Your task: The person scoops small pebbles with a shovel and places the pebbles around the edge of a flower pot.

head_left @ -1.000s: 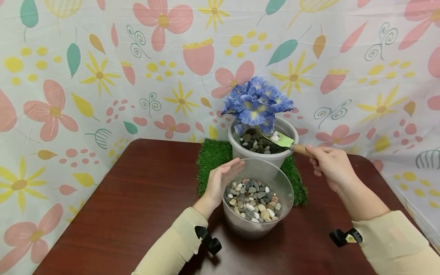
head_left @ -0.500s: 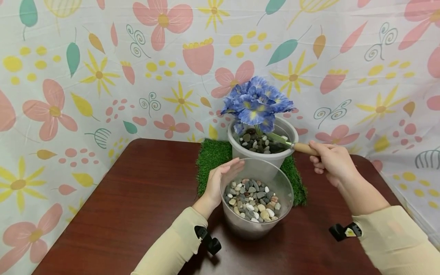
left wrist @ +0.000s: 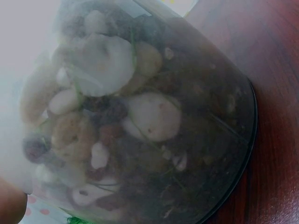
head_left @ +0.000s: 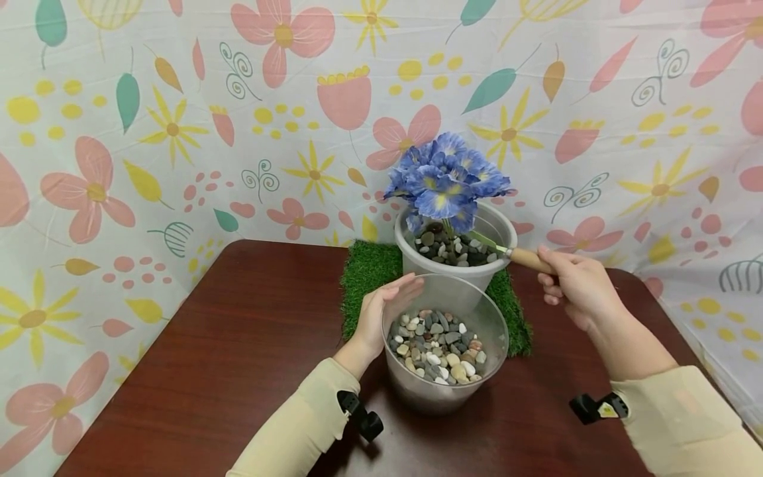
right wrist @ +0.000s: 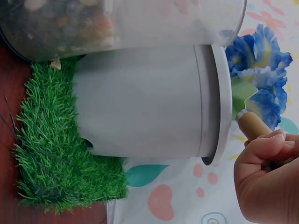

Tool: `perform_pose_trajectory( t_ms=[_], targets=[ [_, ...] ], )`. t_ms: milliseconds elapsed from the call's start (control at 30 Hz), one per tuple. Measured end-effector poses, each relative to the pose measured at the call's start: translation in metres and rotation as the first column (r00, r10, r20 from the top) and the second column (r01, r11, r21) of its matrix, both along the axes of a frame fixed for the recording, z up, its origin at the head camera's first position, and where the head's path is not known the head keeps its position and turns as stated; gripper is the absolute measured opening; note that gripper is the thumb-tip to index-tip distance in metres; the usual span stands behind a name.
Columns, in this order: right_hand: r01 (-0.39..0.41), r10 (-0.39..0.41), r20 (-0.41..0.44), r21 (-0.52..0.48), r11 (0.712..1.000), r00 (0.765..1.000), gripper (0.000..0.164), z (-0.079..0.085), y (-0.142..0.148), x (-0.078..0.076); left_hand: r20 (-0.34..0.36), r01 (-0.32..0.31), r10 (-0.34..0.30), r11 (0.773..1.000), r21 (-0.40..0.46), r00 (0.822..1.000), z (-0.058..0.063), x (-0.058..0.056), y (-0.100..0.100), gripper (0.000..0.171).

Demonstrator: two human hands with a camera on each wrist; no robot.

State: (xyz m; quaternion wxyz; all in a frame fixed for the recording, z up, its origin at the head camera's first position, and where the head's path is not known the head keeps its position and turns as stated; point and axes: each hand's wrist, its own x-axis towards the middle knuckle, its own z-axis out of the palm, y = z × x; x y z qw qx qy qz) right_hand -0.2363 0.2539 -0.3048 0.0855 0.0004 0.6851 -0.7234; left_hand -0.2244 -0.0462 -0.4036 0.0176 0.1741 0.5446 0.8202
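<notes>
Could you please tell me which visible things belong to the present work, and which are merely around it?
Likely part of the work:
trowel, in the right hand
clear tub, touched by the left hand
stones, in tub and pot
pale pot
blue flowers, in the pot

Apparently only around it:
grass mat, under the pot
table
patterned cloth, behind

White cloth (head_left: 334, 40), printed with pink blooms, yellow starry flowers and teal leaves, hangs all round the far side in front of me, lightly creased. Before it stands a dark reddish-brown table (head_left: 226, 318), its far corners rounded, a soft sheen of light on its top.
</notes>
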Motion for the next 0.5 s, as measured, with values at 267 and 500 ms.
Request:
perform_pose_trajectory(
  t_ms=[267,500],
  targets=[
    [-0.021,0.019,-0.025,-0.071,0.997,1.000,0.024,-0.013,-0.001,0.007,0.025,-0.009,0.010,1.000,-0.023,1.000,-0.001,0.003,-0.001,0.050],
    [-0.056,0.046,-0.057,-0.183,0.982,0.997,0.022,-0.020,-0.004,0.010,0.008,-0.007,0.007,1.000,-0.015,1.000,-0.002,0.001,-0.001,0.051]
  ],
)
